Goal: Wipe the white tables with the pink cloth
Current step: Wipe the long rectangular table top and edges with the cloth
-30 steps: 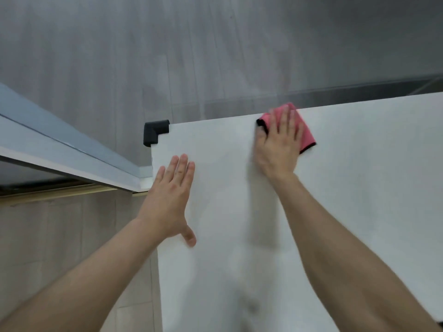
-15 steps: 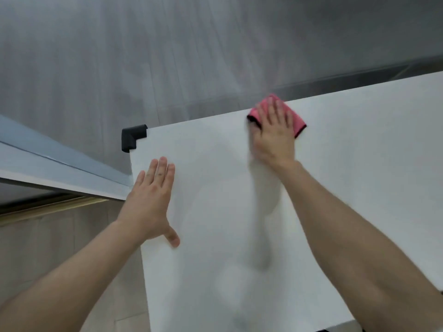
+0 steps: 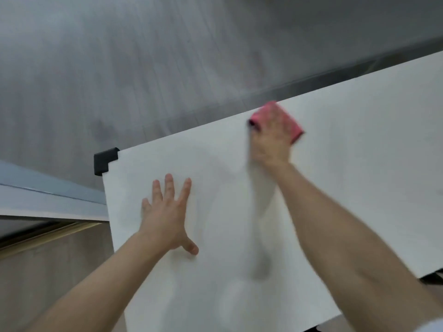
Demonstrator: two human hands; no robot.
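A white table (image 3: 359, 152) fills the middle and right of the head view. My right hand (image 3: 269, 144) lies flat on the folded pink cloth (image 3: 296, 130) close to the table's far edge and presses it down; hand and cloth are motion-blurred. My left hand (image 3: 167, 212) rests flat on the tabletop near its left edge, fingers spread and straight, holding nothing.
A black corner guard (image 3: 104, 160) caps the table's far left corner. To the left, past the table edge, runs a grey-white ledge (image 3: 48, 200) with wood flooring (image 3: 48, 271) below. Beyond the far edge is grey floor (image 3: 167, 68).
My left hand has moved from the table's left edge further onto the tabletop. My right hand still presses the cloth near the far edge and is now blurred with motion.
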